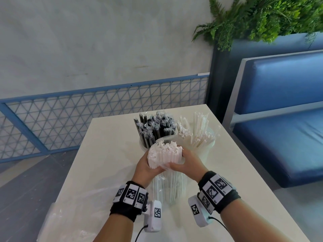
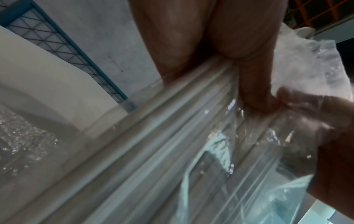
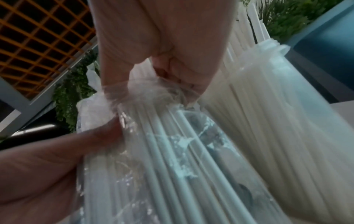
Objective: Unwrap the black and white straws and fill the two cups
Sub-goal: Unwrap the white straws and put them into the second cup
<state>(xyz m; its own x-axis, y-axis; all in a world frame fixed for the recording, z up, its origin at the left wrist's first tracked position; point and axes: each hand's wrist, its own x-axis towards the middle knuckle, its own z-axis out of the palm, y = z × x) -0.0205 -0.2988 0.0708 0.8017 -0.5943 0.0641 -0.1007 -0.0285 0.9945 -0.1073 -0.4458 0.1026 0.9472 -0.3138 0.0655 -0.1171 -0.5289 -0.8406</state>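
We've got our left hand (image 1: 146,167) wrapped round the near side of a fat bundle of white paper-wrapped straws (image 1: 164,155), fingers curled under it, thumb clamped on, and our right hand (image 1: 185,163) pinching the clear crinkly plastic bag (image 1: 172,187) at the bundle's 3 o'clock side; from the right wrist view the film bunches up tight under those fingertips. The bundle stands upright between the two hands, its ragged top poking free of the bag while the lower length hangs sheathed in film down toward the cream-white tabletop (image 1: 108,154). So we reckon the peel-down is under way, not finished. Out at 12 o'clock, just beyond the bundle, two pale translucent cups: the left-hand cup (image 1: 143,145) carries black straws in clear sleeves (image 1: 153,128), the right-hand cup (image 1: 208,147) carries a spread of white straws (image 1: 197,130). Both look well stocked already, so what's left, by our judgement, is stripping this bag and dropping the white batch into the cup at 1 o'clock. Down at 7 o'clock a loose sheet of clear plastic wrap (image 1: 73,206) lies on the table, probably a discarded bag.
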